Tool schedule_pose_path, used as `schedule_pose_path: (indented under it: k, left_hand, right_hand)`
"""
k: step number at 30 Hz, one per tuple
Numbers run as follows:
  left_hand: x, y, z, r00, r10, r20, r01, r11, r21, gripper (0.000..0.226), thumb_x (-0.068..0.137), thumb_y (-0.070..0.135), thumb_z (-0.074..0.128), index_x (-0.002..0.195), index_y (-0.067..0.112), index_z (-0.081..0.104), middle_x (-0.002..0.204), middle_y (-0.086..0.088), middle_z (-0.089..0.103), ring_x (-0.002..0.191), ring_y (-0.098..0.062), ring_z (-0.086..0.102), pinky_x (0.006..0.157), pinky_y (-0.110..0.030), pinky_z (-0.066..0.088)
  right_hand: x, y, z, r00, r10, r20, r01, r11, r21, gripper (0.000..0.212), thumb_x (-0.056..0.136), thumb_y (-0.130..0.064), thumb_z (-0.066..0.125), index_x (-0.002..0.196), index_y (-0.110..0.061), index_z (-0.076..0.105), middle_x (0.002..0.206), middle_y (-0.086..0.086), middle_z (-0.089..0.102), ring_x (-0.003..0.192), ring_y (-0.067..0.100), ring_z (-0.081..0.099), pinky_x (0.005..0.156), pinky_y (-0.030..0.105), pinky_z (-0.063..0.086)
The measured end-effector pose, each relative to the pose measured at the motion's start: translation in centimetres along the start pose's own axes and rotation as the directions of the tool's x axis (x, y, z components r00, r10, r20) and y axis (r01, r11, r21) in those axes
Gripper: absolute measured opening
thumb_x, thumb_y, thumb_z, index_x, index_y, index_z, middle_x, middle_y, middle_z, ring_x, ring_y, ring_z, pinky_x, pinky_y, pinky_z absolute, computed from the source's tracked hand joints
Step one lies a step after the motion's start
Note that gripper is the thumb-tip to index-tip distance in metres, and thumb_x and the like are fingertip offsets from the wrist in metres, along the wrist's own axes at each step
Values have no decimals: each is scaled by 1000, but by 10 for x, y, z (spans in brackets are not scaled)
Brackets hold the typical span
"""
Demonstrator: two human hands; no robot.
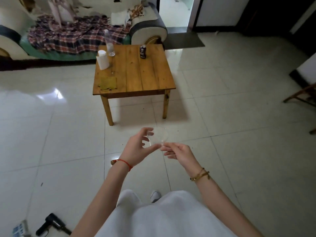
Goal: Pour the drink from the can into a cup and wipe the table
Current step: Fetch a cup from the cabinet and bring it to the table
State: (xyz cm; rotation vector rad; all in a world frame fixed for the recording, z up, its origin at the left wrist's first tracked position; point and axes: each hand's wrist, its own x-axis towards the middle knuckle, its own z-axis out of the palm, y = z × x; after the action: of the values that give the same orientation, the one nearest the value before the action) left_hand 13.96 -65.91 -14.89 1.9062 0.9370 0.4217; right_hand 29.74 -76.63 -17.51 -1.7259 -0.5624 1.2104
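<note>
Holding a clear cup (159, 136) above the floor, left hand (136, 147) curled round it, right hand (179, 153) pinching its rim; can (143, 51) on table (145, 79) at 12 o'clock.

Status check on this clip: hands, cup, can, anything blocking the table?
Left hand and right hand both holding clear cup over the floor. Can upright on table, untouched. Yellow cloth on table's near left corner. Path clear.

Glossy pale tiled floor (222, 117), a sofa (147, 29) under a plaid blanket (77, 36), an open doorway (174, 12).
</note>
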Motion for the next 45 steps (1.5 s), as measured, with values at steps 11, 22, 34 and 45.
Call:
schedule_pose_path:
  k: [11, 22, 34, 45]
  left_hand:
    - [134, 38, 76, 965, 110, 236, -133, 987, 87, 62, 81, 42, 73, 134, 23, 47, 120, 10, 57, 104, -10, 58, 91, -30, 53]
    - [346, 91, 121, 918, 213, 333, -256, 962, 90, 65, 77, 56, 67, 131, 24, 49, 122, 11, 59, 98, -9, 62, 86, -33, 57]
    - [552, 142, 136, 919, 244, 311, -282, 956, 81, 86, 67, 72, 57, 133, 18, 49, 126, 5, 61, 107, -9, 60, 87, -25, 54]
    - [699, 152, 173, 979, 121, 166, -134, 989, 68, 86, 66, 70, 58, 133, 18, 50, 130, 5, 58, 108, -9, 59, 90, -27, 54]
  right_hand:
    - [60, -6, -95, 976, 73, -205, -44, 989, 141, 32, 101, -28, 45, 113, -11, 68, 98, 0, 76, 91, 18, 70, 82, 25, 55]
    - [212, -82, -204, 939, 70, -336, 6, 975, 221, 29, 100, -21, 46, 109, -9, 71, 96, 4, 76, 87, 18, 70, 80, 26, 55]
    - [377, -182, -300, 941, 23, -337, 43, 981, 188, 28, 100, -21, 46, 110, -11, 71, 95, 2, 76, 89, 19, 70, 82, 26, 56]
    - [536, -231, -383, 985, 18, -174, 0, 994, 106, 29, 100, -18, 46, 112, -6, 70, 101, 8, 75, 90, 21, 69, 79, 25, 55]
